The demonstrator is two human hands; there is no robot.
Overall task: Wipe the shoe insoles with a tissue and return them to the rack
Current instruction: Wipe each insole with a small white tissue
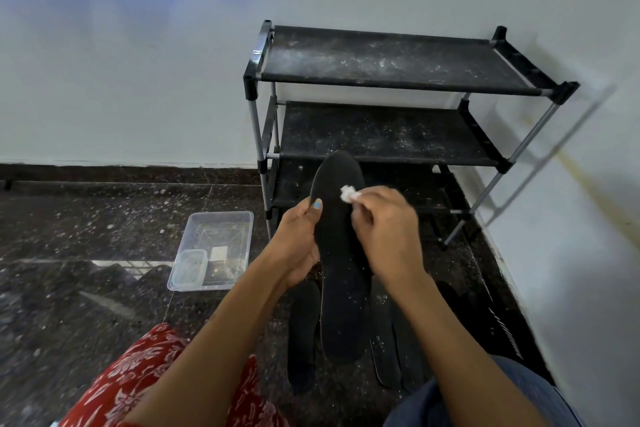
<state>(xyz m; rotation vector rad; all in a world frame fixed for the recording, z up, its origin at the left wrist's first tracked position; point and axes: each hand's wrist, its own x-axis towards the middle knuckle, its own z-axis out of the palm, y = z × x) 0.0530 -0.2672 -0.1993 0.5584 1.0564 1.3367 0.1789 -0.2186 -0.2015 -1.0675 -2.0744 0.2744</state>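
A long black insole is held up in front of me, toe pointing away toward the rack. My left hand grips its left edge, thumb on the top face. My right hand pinches a small crumpled white tissue and presses it on the insole's upper part. Below it on the floor lie more black insoles, one to the left and others to the right. The black three-shelf shoe rack stands against the wall ahead, its shelves dusty and bare.
A clear plastic tray with a smaller clear box in it sits on the dark speckled stone floor to the left. White walls close in behind and on the right. My knees, in red patterned and blue cloth, are at the bottom.
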